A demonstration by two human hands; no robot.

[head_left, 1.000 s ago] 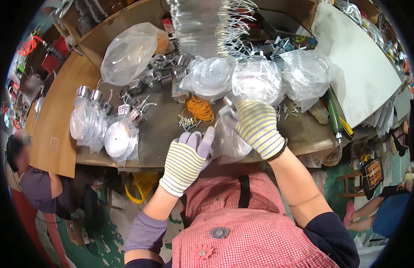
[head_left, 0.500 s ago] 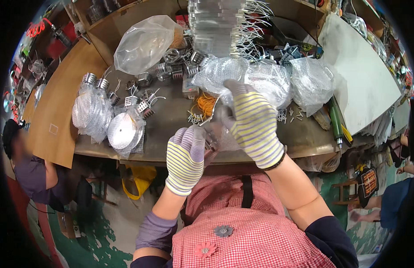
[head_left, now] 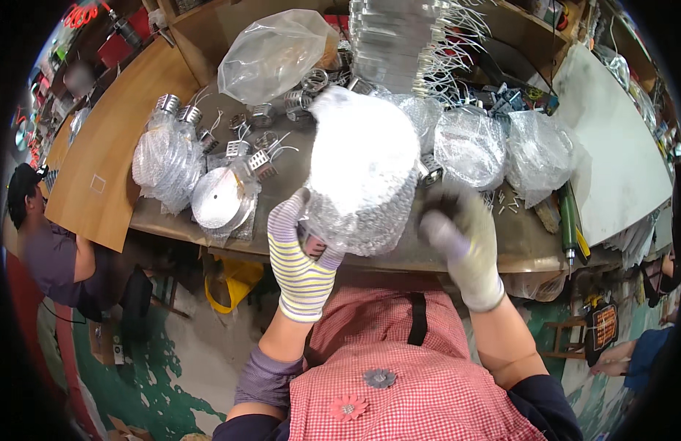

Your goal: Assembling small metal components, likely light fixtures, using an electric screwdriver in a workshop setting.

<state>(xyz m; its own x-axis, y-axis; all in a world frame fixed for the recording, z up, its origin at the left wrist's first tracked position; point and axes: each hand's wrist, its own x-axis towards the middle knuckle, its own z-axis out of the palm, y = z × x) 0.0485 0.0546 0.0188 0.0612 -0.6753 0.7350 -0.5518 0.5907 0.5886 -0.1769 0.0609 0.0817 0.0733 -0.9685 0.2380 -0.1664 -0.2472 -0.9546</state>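
Shows at left one bundle (head_left: 160, 165) of round bubble-wrapped pieces, overlapped too closely to count, with two metal cups (head_left: 167, 103) on top. Beside it, includes one white disc (head_left: 215, 198) in clear wrap and, below the edge of the bench (head_left: 531, 239), one yellow bag (head_left: 241, 279) with contents hidden. Farther back, includes one puffed clear bag (head_left: 274, 55) with an orange-brown patch at its right end; impossible to say whether inside or behind. In the middle, shows the left hand (head_left: 303, 264) grasping the lower left edge of one bubble-wrapped pack (head_left: 364, 173), over the bench. Farther right, shows the right hand (head_left: 472, 257) apart from it, too blurred to say whether released, clenched or grasping. Behind, includes three wrapped bundles (head_left: 469, 151) in a row, with the leftmost partly covered. Ends at right with one green tool (head_left: 568, 220).
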